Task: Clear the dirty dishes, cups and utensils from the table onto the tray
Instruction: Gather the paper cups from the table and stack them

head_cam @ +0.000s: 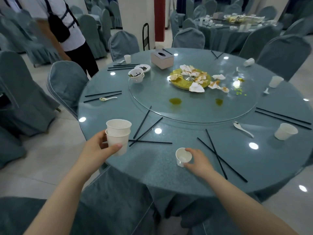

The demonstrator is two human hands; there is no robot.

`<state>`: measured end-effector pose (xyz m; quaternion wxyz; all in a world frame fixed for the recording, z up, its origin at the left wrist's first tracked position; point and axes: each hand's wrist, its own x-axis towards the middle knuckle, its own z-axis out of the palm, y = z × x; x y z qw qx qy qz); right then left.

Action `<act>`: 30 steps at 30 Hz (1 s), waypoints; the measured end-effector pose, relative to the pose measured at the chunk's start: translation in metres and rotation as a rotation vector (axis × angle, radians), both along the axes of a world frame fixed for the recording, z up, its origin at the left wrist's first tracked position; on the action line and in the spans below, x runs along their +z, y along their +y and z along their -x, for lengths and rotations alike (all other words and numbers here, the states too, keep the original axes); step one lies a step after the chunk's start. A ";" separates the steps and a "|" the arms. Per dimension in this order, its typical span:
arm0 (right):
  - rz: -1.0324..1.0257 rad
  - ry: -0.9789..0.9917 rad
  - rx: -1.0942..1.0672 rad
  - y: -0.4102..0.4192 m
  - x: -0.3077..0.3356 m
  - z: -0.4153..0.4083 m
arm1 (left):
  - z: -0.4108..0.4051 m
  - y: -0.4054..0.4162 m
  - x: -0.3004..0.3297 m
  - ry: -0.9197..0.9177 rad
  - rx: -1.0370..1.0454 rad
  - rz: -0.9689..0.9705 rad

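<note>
My left hand point(100, 146) holds a stack of two white paper cups point(118, 135) above the near left edge of the round table point(152, 167). My right hand point(198, 161) grips a small white cup point(182, 157) standing on the table near the front edge. More white cups stand at the right point(285, 131), far right point(275, 81) and far left point(127, 58). Black chopsticks point(147, 128) lie scattered round the rim. Spoons lie at the right point(243, 128) and left point(107, 98). Stacked dirty bowls point(136, 75) sit beside a small plate point(144, 67). No tray is in view.
A glass turntable point(194, 112) carries a yellow centre plate point(189, 78) with crumpled napkins, sauce spills and a tissue box point(161, 59). Covered chairs point(66, 85) ring the table. A person point(67, 31) stands at the far left. Another laid table point(237, 22) is behind.
</note>
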<state>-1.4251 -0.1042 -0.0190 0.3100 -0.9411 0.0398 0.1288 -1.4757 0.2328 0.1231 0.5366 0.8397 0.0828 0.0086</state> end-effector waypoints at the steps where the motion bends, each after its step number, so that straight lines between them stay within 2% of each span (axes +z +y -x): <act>1: 0.039 0.026 0.033 0.002 -0.001 0.003 | 0.004 0.002 0.003 -0.004 -0.016 -0.005; 4: 0.209 0.032 0.078 0.012 -0.008 0.012 | 0.014 0.010 0.009 -0.013 -0.036 -0.020; 7: 0.263 -0.027 -0.012 0.021 -0.013 0.021 | 0.021 0.018 0.011 -0.016 -0.032 -0.019; 12: 0.080 -0.101 -0.087 0.031 -0.006 0.029 | 0.025 0.025 0.011 -0.026 -0.041 -0.027; 15: -0.006 -0.210 -0.132 0.036 0.018 0.035 | 0.025 0.024 0.012 -0.028 -0.092 -0.032; 27: -0.415 -0.553 -0.321 0.062 0.175 0.105 | 0.023 -0.016 0.051 -0.142 -0.416 -0.024; 30: -0.406 -0.607 -0.332 0.059 0.204 0.132 | 0.033 -0.037 0.059 -0.149 -0.502 -0.026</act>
